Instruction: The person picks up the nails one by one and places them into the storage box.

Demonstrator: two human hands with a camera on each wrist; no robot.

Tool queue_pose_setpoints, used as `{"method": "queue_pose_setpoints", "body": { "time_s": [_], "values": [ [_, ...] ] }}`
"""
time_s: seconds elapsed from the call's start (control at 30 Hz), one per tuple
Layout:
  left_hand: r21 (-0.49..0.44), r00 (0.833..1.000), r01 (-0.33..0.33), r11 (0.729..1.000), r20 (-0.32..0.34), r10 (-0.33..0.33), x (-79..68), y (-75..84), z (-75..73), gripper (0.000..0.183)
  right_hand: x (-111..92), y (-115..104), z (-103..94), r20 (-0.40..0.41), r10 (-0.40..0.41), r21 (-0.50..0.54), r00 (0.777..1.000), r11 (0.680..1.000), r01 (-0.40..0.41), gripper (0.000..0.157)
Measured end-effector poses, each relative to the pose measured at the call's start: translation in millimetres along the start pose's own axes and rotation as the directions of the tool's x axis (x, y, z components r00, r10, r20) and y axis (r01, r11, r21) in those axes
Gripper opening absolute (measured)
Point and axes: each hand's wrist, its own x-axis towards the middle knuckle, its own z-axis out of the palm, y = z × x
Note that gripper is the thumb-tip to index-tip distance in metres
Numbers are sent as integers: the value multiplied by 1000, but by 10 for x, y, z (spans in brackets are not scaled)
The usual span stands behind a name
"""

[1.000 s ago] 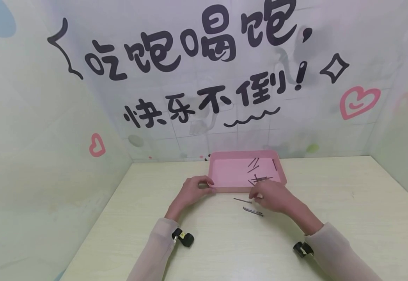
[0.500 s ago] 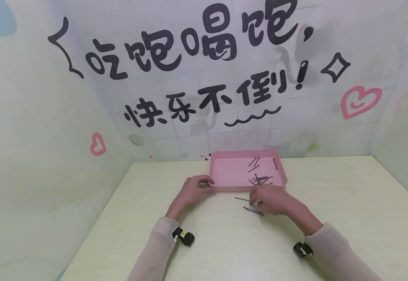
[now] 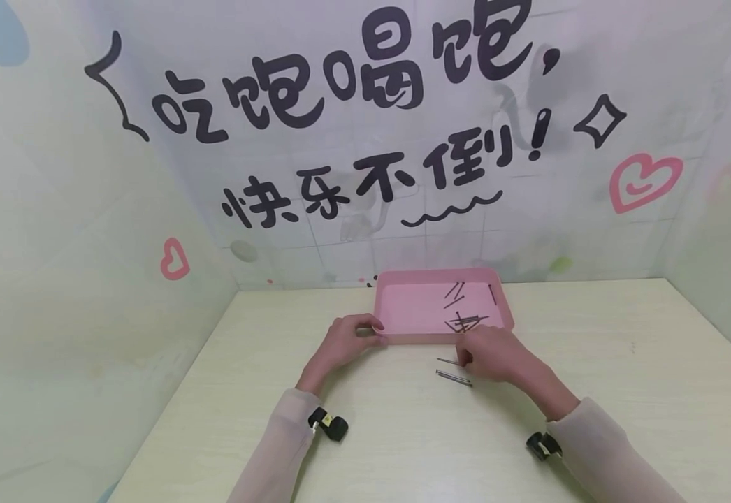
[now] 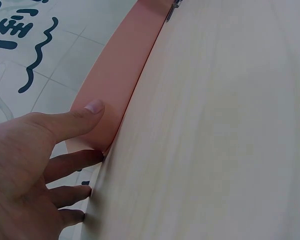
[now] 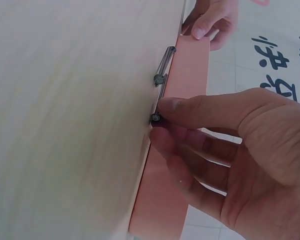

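In the head view a pink tray [image 3: 416,307] lies on the table with several dark nails [image 3: 466,321] in its right half. My left hand [image 3: 351,334] grips the tray's front left corner, thumb against the front wall [image 4: 90,117]. Just in front of the tray, my right hand [image 3: 493,354] pinches a single nail [image 3: 446,361] near its head between thumb and index finger. The nail lies low over the table, its point toward the left. A pair of nails [image 3: 453,378] rests on the table slightly nearer, beside the right fingertips.
The pale wooden table [image 3: 416,440] stretches around the tray. Behind it stands a printed backdrop [image 3: 365,237] with black lettering, close to the tray's back edge. Side panels [image 3: 89,314] flank the table. A small black wrist camera [image 3: 329,424] sits on the left sleeve.
My right hand has closed on the single nail and shifted slightly right, dragging it along. The left hand, the tray and the pair of nails stay in place.
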Motion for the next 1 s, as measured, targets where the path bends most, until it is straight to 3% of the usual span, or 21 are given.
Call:
{"method": "queue_pose_setpoints", "body": {
  "time_s": [0.5, 0.73, 1.0],
  "values": [
    [-8, 1000, -6, 1000, 8, 6, -2, -15, -3, 17, -28, 14, -4, 56, 82, -14, 995, 997, -81, 23],
    [-8, 1000, 3, 1000, 1, -3, -3, -13, 7, 16, -40, 24, -5, 31, 68, -19, 997, 998, -68, 21],
    [6, 1000, 5, 1000, -10, -4, 4, -11, 14, 15, -40, 28, 22, -24, 8, -41, 1000, 999, -9, 41]
  ]
}}
